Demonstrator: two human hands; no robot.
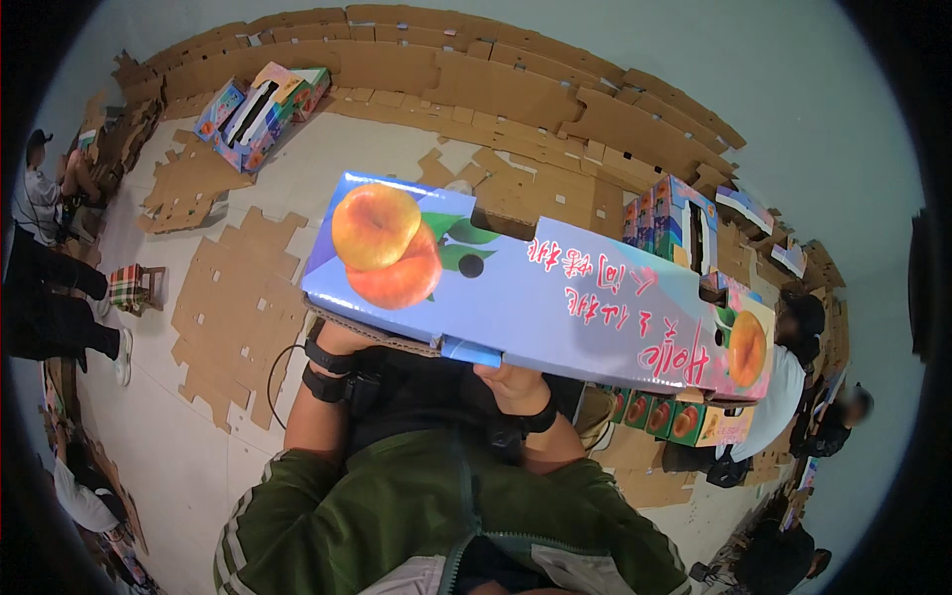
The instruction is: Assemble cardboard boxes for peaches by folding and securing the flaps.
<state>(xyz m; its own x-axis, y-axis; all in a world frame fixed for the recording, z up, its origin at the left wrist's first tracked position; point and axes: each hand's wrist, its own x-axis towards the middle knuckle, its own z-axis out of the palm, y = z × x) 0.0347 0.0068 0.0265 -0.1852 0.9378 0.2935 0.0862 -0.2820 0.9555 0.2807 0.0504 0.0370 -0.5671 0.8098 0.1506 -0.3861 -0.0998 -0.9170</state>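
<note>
Currently both your hands grip a long blue-and-lilac cardboard fruit box printed with peaches [555,288], held flat at chest height: left hand [337,337] under its near-left edge, mostly hidden, right hand [511,382] clamped on the near edge mid-length. Flattened brown cardboard sheets [238,297] lie on the floor to your left.

Green jacket [397,506] with white-striped sleeves, black wrist straps [327,372], thin black cable [273,382].
</note>
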